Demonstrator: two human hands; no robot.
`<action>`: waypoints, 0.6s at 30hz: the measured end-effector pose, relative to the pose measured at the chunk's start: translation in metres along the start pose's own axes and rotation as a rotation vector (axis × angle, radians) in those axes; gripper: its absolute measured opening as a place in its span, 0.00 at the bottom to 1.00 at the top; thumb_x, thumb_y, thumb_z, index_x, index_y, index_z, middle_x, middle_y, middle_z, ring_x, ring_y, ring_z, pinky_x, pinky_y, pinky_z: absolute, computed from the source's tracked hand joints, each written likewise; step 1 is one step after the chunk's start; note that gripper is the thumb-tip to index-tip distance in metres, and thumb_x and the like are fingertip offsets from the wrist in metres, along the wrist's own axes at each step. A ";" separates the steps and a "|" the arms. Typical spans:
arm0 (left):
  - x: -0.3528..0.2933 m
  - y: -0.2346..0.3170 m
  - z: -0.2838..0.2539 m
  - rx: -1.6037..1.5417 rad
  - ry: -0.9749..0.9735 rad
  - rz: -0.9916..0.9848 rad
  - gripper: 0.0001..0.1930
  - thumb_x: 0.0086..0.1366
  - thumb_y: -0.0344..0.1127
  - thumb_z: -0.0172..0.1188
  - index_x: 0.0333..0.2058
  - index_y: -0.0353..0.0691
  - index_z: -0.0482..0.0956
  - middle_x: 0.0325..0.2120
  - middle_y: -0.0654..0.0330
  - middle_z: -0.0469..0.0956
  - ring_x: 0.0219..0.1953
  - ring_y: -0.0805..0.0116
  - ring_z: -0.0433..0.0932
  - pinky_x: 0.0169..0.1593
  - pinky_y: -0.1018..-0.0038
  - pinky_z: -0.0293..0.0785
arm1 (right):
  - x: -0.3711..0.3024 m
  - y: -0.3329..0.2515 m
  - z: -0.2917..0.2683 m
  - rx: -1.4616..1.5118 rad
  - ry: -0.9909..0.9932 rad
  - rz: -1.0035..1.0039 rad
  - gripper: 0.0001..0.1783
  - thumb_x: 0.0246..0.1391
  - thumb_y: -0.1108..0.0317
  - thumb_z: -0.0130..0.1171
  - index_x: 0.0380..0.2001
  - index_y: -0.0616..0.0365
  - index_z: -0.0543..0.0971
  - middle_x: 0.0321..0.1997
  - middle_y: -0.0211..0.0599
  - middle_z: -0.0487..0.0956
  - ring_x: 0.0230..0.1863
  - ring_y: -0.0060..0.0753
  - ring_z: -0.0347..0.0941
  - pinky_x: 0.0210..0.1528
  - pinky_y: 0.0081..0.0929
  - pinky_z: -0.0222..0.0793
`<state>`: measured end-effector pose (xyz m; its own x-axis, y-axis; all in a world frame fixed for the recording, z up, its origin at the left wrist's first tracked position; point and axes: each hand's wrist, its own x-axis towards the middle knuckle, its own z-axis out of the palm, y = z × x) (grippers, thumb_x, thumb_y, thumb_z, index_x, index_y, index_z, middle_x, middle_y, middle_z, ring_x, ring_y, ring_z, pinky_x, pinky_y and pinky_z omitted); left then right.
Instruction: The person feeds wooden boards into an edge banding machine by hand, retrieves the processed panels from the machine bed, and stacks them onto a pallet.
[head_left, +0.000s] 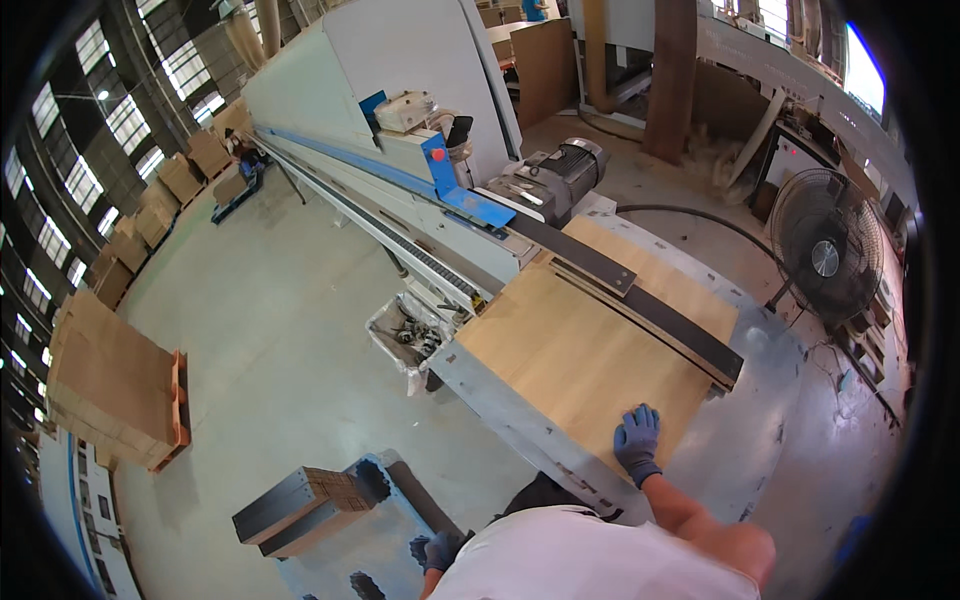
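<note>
My right hand (638, 440), in a blue-grey glove, lies flat with its fingers stretched out on the light wooden tabletop (560, 345) of the machine. Beyond it, a long dark-faced panel strip (690, 340) rests across that surface. A second dark strip (575, 252) reaches from the machine's blue guide and overlaps the first one's far end. My left hand (440, 550), also gloved, hangs low by my side next to a worn blue platform (400, 510). Its fingers are too small and shaded to make out. Stacked dark-topped panels (300, 505) sit on that platform.
A long edge machine (430, 185) with a red button and motor (575, 165) extends to the far left. A lined bin of scraps (408, 335) stands beside the table. A black floor fan (825, 255) is at right, stacked cartons on a pallet (110, 375) at left.
</note>
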<state>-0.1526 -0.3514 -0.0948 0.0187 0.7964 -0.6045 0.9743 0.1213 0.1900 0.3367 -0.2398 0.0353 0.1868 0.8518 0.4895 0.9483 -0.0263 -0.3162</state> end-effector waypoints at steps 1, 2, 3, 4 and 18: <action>0.000 -0.016 0.017 -0.145 0.072 -0.027 0.21 0.60 0.57 0.55 0.27 0.45 0.83 0.26 0.49 0.81 0.32 0.50 0.82 0.31 0.56 0.75 | 0.003 -0.005 -0.001 -0.006 -0.020 0.006 0.15 0.44 0.68 0.56 0.37 0.60 0.78 0.44 0.53 0.73 0.55 0.59 0.67 0.62 0.56 0.56; -0.002 -0.036 0.042 -0.291 0.164 -0.059 0.20 0.61 0.56 0.55 0.27 0.45 0.82 0.27 0.49 0.81 0.31 0.50 0.81 0.31 0.56 0.74 | 0.009 -0.011 0.002 -0.006 -0.042 -0.001 0.15 0.44 0.68 0.56 0.37 0.60 0.78 0.45 0.53 0.73 0.55 0.59 0.67 0.62 0.56 0.56; 0.002 -0.042 0.052 -0.367 0.198 -0.062 0.19 0.62 0.55 0.55 0.27 0.45 0.81 0.27 0.49 0.81 0.31 0.50 0.81 0.31 0.56 0.74 | 0.005 -0.007 0.002 -0.019 -0.027 0.007 0.16 0.44 0.68 0.55 0.38 0.61 0.78 0.45 0.54 0.73 0.55 0.60 0.67 0.62 0.57 0.56; 0.000 -0.043 0.062 -0.432 0.250 -0.077 0.18 0.62 0.53 0.54 0.27 0.44 0.80 0.27 0.49 0.81 0.31 0.51 0.81 0.31 0.56 0.74 | 0.005 -0.008 0.005 -0.016 -0.021 -0.002 0.16 0.44 0.68 0.55 0.38 0.61 0.78 0.45 0.54 0.73 0.55 0.60 0.67 0.62 0.57 0.56; -0.009 -0.041 0.059 0.134 0.108 0.228 0.13 0.63 0.49 0.54 0.34 0.49 0.82 0.32 0.50 0.82 0.38 0.48 0.81 0.36 0.57 0.78 | 0.002 -0.005 0.007 -0.045 0.000 -0.027 0.14 0.43 0.69 0.55 0.36 0.61 0.78 0.42 0.51 0.74 0.53 0.56 0.68 0.60 0.54 0.58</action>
<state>-0.1793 -0.3990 -0.1430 0.2239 0.8535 -0.4705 0.9687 -0.1419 0.2037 0.3306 -0.2349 0.0322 0.1612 0.8526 0.4971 0.9636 -0.0272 -0.2658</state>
